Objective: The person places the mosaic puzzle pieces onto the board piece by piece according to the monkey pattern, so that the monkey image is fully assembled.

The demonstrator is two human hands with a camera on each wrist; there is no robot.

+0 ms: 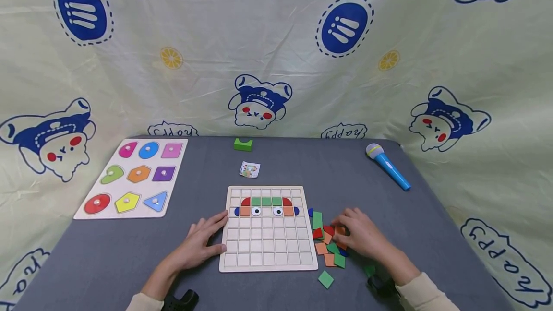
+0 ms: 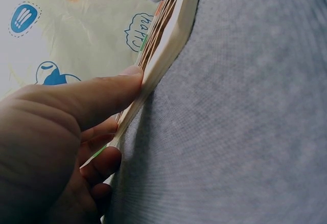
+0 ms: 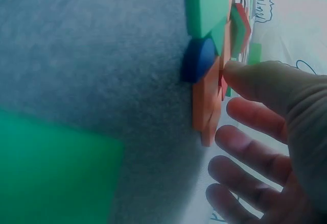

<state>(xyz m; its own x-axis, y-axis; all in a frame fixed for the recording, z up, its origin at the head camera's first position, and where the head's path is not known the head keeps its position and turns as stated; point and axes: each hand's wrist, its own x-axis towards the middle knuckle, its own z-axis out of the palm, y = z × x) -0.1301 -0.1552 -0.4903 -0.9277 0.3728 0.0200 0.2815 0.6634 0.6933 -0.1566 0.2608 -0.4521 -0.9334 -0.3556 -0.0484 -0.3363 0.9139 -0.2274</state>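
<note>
A white grid board (image 1: 268, 269) lies in front, bearing green, red, orange and blue tiles plus two eye tiles (image 1: 256, 211) in its upper rows. My left hand (image 1: 199, 241) touches the board's left edge with thumb and fingertips; up close, the thumb (image 2: 115, 89) rests against the pale rim (image 2: 173, 35). Over a loose pile of coloured tiles right of the board hovers my right hand (image 1: 360, 234), fingers spread and slightly bent. Its thumb (image 3: 250, 78) reaches the pile beside an orange tile (image 3: 204, 99) and a blue tile (image 3: 198, 59). No tile visibly sits between thumb and fingers.
At left lies a shape puzzle board (image 1: 147, 196) with knobbed pieces. Beyond the grid board are a small picture card (image 1: 249, 169) and a green arched block (image 1: 243, 145). A blue toy microphone (image 1: 390, 169) lies back right. One green tile (image 1: 326, 280) sits near the front.
</note>
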